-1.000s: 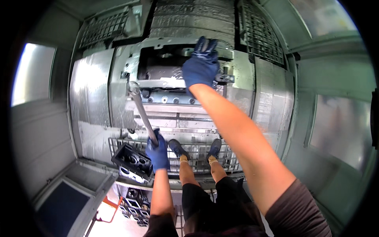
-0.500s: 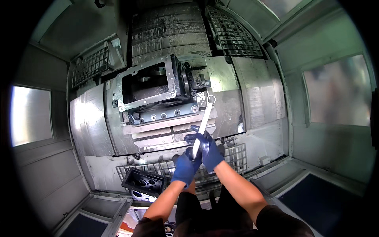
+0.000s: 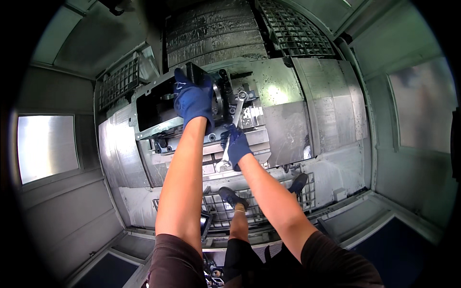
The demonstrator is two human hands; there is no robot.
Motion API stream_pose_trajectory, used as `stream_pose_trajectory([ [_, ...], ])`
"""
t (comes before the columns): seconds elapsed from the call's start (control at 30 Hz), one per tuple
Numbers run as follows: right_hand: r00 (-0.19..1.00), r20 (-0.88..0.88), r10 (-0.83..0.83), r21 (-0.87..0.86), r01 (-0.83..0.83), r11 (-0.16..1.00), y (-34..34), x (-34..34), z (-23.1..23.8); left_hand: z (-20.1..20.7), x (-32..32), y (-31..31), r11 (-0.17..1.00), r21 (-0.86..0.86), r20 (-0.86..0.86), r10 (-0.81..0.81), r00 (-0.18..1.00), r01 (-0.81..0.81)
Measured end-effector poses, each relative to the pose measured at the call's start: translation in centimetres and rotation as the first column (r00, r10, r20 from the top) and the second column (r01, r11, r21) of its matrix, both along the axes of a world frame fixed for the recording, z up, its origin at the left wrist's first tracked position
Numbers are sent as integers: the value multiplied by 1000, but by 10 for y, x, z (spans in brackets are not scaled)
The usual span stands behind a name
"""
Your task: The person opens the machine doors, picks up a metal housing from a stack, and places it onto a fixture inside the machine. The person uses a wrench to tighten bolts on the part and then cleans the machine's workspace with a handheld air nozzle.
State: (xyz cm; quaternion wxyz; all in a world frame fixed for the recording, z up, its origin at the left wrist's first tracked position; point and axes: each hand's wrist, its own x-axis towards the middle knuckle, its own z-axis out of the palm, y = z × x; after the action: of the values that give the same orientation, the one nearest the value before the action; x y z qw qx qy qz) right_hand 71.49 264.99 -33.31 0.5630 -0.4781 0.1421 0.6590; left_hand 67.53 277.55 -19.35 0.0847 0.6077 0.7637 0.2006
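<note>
My left hand (image 3: 194,100), in a dark blue glove, is closed over the right end of a boxy open metal housing (image 3: 152,131). Part of its rim is hidden under that hand. A long combination wrench (image 3: 238,111) is in my gloved right hand (image 3: 235,145), fingers wrapped round its shaft. The wrench's ring end lies over a bolt of the clamp (image 3: 251,94) beside the housing. Its pale open end sticks out below the hand, toward me. Under the housing's near side runs a fixture rail with bolts (image 3: 212,137), partly covered by my left forearm.
Smooth metal covers (image 3: 329,103) flank the fixture within the machine's grey walls. Grid grates lie at the back left (image 3: 118,82), back right (image 3: 295,29) and under my feet (image 3: 307,198). Ribbed plates (image 3: 216,31) rise behind the housing.
My left hand has left the wrench and reached forward onto the housing. My right hand has brought the wrench forward and left, its ring end onto the clamp bolt. The view has shifted.
</note>
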Motion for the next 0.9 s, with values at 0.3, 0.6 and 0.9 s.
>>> stream_pose_trajectory([
  [0.3, 998, -43, 47, -92, -51, 994, 25, -15, -6, 3, 17, 14, 985, -146, -75, 81, 994, -92],
  [0.6, 991, -126, 40, -20, -43, 999, 19, -15, -37, -20, 11, 17, 999, -12, -99, 36, 994, -37],
  [0.9, 866, -465, 187, 114, -151, 982, -15, -46, -44, -21, 5, 18, 986, -109, -170, 110, 979, -129],
])
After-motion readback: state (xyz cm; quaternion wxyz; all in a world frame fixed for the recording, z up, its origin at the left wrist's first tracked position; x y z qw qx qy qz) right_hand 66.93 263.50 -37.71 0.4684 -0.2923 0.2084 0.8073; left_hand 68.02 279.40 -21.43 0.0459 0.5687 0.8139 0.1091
